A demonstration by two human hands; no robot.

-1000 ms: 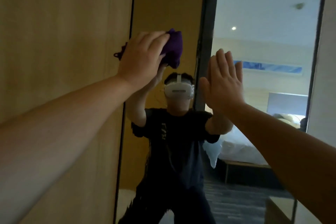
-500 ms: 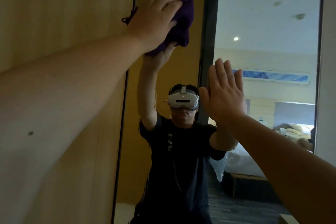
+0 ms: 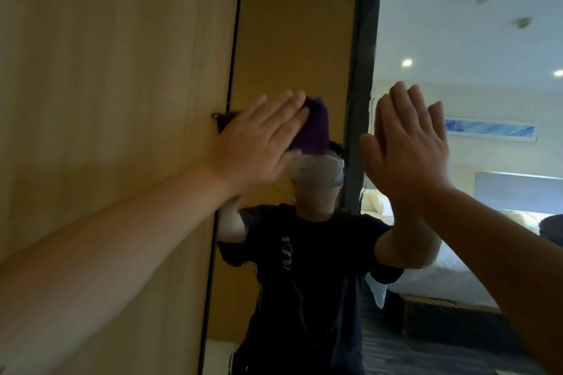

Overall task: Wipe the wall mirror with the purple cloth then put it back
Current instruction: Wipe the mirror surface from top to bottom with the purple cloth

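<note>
Head view, left hand (image 3: 259,143) flat, straight fingers pressing purple cloth (image 3: 313,128) on wall mirror (image 3: 292,39), right hand (image 3: 405,149) flat, fingers straight, holding nothing.

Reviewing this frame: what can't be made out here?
Head view only.
purple cloth: mostly covered by the left hand, which is motion-blurred.
right hand: contact with the wall mirror cannot be told; its palm faces away.
wall mirror: lower and right edges cut off by the frame.
</note>
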